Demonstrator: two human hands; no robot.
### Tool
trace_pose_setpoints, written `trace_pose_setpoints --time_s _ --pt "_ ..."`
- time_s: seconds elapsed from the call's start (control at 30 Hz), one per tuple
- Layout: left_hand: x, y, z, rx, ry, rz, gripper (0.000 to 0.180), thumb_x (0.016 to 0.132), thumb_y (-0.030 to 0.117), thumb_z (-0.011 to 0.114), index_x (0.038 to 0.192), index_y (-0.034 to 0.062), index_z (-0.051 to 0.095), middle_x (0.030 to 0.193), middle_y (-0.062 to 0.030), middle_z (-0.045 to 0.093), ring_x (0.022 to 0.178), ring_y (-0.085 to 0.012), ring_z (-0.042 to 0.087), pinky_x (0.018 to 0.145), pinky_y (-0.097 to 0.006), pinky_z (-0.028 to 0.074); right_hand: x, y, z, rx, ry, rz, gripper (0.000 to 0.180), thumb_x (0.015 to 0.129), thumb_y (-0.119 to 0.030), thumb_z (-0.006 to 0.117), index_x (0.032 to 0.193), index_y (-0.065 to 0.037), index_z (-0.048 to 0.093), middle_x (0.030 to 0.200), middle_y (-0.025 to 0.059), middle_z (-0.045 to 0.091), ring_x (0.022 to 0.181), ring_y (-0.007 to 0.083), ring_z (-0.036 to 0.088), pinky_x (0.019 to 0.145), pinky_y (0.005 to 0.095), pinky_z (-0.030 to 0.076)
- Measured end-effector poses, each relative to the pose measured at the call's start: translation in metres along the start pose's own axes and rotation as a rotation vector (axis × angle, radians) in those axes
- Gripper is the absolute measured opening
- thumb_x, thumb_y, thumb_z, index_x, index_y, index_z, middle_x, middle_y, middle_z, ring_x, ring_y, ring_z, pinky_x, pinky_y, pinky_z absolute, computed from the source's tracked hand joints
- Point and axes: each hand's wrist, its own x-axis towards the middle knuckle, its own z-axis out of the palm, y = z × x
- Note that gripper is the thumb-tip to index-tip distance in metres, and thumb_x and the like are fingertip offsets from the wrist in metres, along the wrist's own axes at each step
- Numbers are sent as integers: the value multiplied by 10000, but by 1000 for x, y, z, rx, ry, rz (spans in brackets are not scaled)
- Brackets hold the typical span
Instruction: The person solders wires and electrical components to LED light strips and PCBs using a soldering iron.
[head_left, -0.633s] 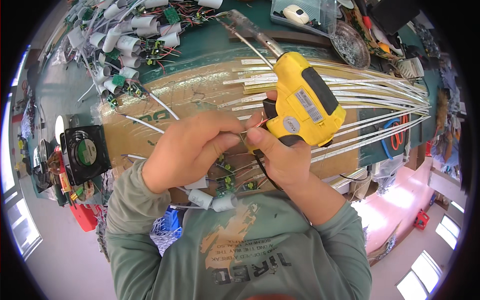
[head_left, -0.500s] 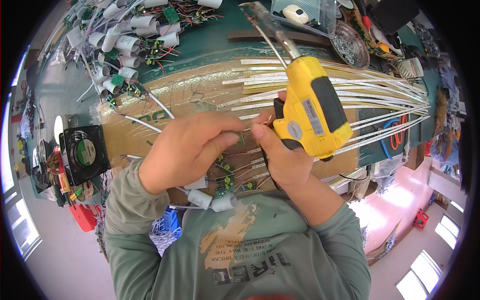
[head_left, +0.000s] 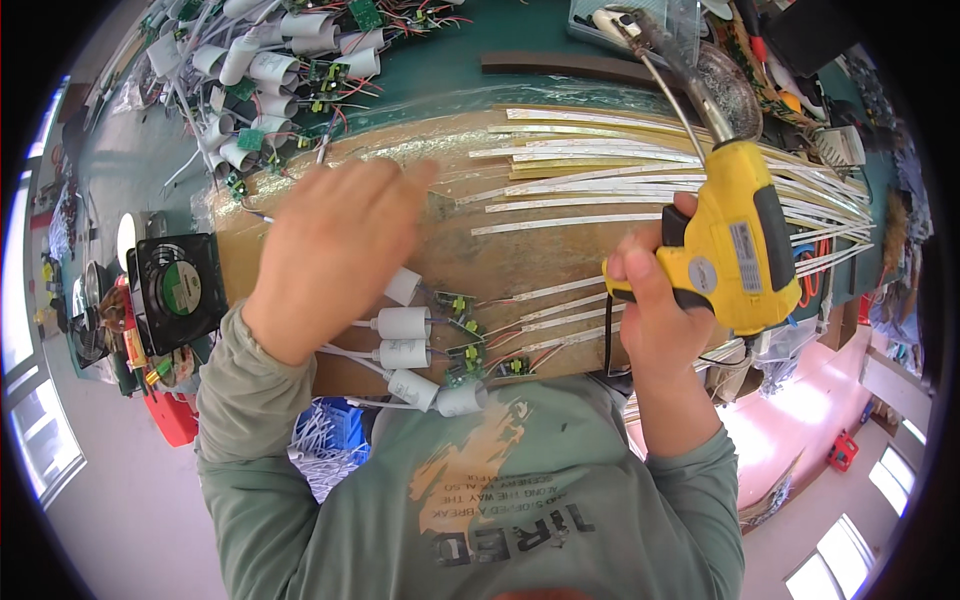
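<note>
My right hand [head_left: 660, 315] is wrapped round the handle of a yellow soldering gun [head_left: 748, 240], its metal tip angled up and away to the left. Smeared by motion, my left hand [head_left: 335, 245] hovers over the left part of the brown work board [head_left: 440, 225]; its fingertips are hidden. Below it, near my body, several white plastic cylinders [head_left: 404, 323] with cables lie in a column. Small green circuit boards [head_left: 465, 360] beside them are joined by thin wires to narrow white strips [head_left: 565, 308]. More white strips [head_left: 590, 190] fan out across the board toward the right.
A heap of white cylinders [head_left: 272, 68] with boards and wires covers the far left. A black fan [head_left: 178, 290] stands at the board's left edge. At the far right are a round metal dish [head_left: 745, 105] and a clear plastic box [head_left: 590, 25]. A dark bar [head_left: 570, 68] lies at the back.
My hands have moved apart: the left up and leftward, the right to the right with the soldering gun. The cylinders and boards near my body are now more exposed.
</note>
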Motion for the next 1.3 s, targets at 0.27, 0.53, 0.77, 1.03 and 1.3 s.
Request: trace_pose_setpoints --time_s 0.27,0.53,0.77,1.03,1.3 --pt "-14 5 34 -148 -80 13 257 766 46 709 1019 73 673 1004 -98 624 944 -313 617 818 -416 507 -34 -3 -14 0 -148 222 576 917 -68 720 1417 -31 435 796 100 612 679 185 600 621 317 502" --pt "-9 9 38 -142 -79 -5 235 765 29 688 994 80 681 983 -64 637 898 -297 619 782 -423 512 -50 -5 -27 -105 -309 283 584 921 -76 717 1427 -20 433 800 101 621 702 177 610 626 298 495" --pt "-8 8 37 -164 -1 -21 238 735 0 685 959 78 691 951 -66 668 876 -298 648 774 -412 524 -64 -6 -36 -80 -369 411 638 917 -104 733 1469 -38 421 820 100 634 725 171 612 658 302 503" --pt "-8 10 37 -142 1 -26 250 721 11 707 961 80 697 908 -57 647 858 -281 639 758 -406 506 -76 -13 -45 -85 -395 490 678 909 -232 769 1469 -52 431 819 100 635 715 165 594 643 294 484" --pt "-10 9 43 -107 -14 -24 265 745 33 714 1005 85 705 891 -50 629 843 -270 627 758 -398 481 -81 -19 -49 -50 -350 602 725 887 -306 806 1448 -31 439 838 99 638 725 165 588 652 296 489"
